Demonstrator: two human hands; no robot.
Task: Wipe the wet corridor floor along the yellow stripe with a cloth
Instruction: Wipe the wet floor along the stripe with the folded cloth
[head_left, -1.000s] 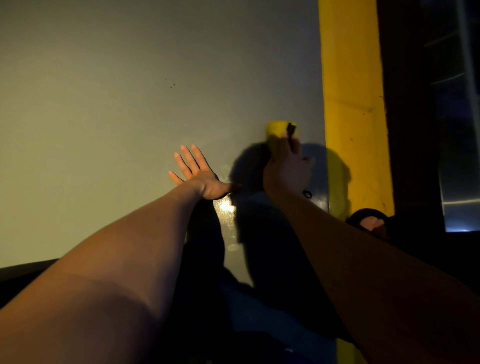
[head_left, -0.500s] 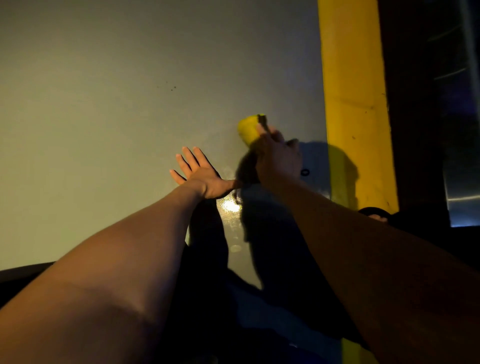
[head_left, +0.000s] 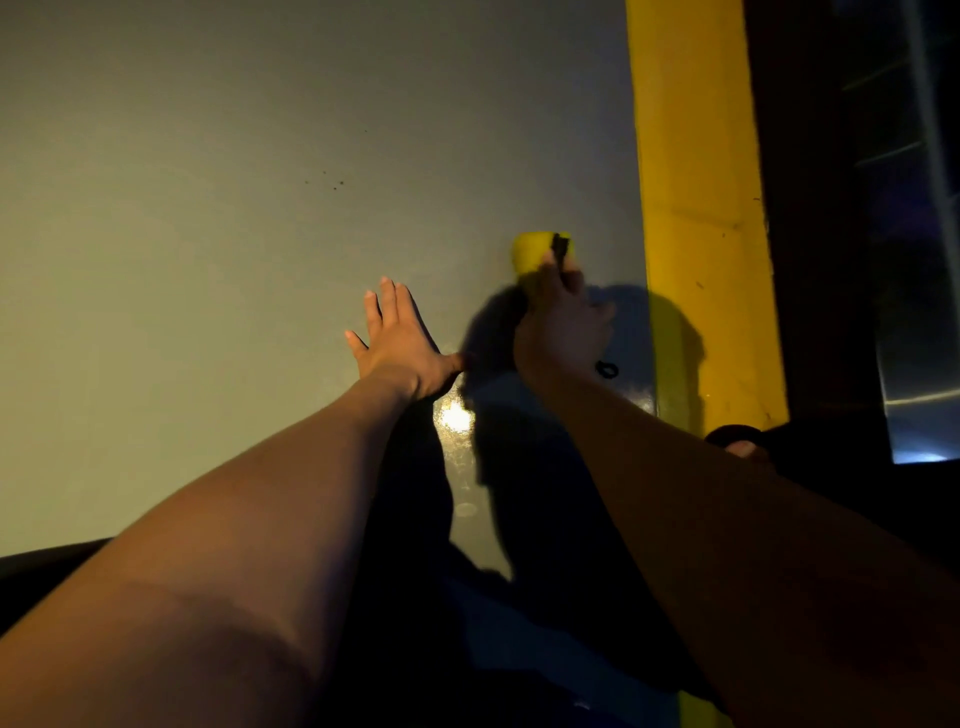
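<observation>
The left hand (head_left: 400, 343) lay flat on the grey floor (head_left: 208, 260), fingers straight, holding nothing. The right hand (head_left: 563, 332) gripped a yellow cloth (head_left: 532, 252) on the floor, just beside the yellow stripe (head_left: 696, 182).

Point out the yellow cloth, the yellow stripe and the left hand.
yellow cloth (head_left: 532, 250): head view, on the bright part sticking out past the fingers.
yellow stripe (head_left: 693, 156): head view, on the middle of the lit painted band.
left hand (head_left: 402, 345): head view, on the back of the hand.
</observation>
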